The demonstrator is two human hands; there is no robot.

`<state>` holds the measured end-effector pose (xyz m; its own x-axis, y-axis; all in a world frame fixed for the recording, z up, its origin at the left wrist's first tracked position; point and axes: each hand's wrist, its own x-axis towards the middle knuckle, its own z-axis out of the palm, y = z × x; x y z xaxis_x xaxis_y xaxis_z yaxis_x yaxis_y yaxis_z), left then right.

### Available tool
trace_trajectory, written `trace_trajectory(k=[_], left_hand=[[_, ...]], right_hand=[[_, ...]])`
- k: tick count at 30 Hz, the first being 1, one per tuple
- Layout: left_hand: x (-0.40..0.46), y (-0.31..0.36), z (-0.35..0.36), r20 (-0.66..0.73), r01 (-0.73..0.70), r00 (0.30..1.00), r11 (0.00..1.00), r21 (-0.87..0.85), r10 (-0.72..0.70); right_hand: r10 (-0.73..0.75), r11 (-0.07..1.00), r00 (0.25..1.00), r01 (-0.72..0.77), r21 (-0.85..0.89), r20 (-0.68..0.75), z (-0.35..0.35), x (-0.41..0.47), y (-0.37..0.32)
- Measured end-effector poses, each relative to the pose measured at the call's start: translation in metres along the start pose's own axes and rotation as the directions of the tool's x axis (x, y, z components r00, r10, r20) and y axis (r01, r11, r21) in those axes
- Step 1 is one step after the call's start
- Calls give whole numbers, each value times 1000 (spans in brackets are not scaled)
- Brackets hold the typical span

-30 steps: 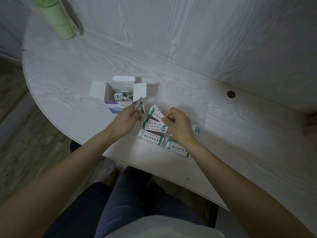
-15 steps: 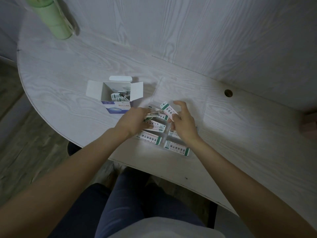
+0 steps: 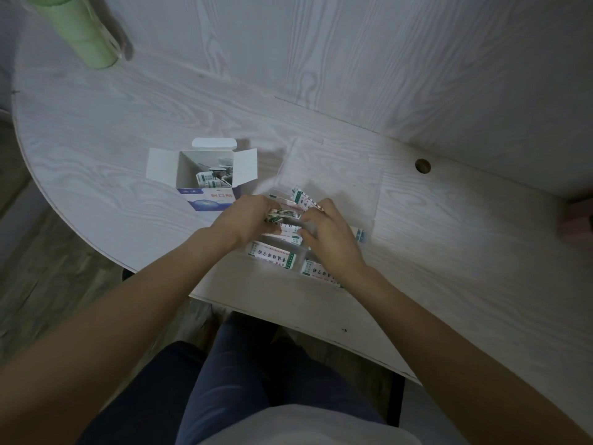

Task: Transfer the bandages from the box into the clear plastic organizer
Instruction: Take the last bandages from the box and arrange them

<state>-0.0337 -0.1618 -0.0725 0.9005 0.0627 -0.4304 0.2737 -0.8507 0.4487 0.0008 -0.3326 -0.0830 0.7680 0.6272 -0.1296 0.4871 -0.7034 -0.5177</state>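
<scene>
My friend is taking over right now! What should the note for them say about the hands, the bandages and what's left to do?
Left hand: grips a small stack of bandages over the clear plastic organizer.
Right hand: fingers curled at the same stack, helping to seat it.
Done: several bandage strips already lie in the organizer's near compartments.
Left: the open bandage box, on the table left of the organizer, holds more bandages. Seat this stack, then fetch the rest.
</scene>
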Motion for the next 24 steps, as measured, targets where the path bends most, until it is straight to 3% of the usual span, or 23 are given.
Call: trace_trajectory(k=[24], left_hand=[[-3, -11, -3, -15, -89, 996, 994, 67, 90]], right_hand=[[-40, 985, 997, 50, -163, 65, 6, 4, 0]])
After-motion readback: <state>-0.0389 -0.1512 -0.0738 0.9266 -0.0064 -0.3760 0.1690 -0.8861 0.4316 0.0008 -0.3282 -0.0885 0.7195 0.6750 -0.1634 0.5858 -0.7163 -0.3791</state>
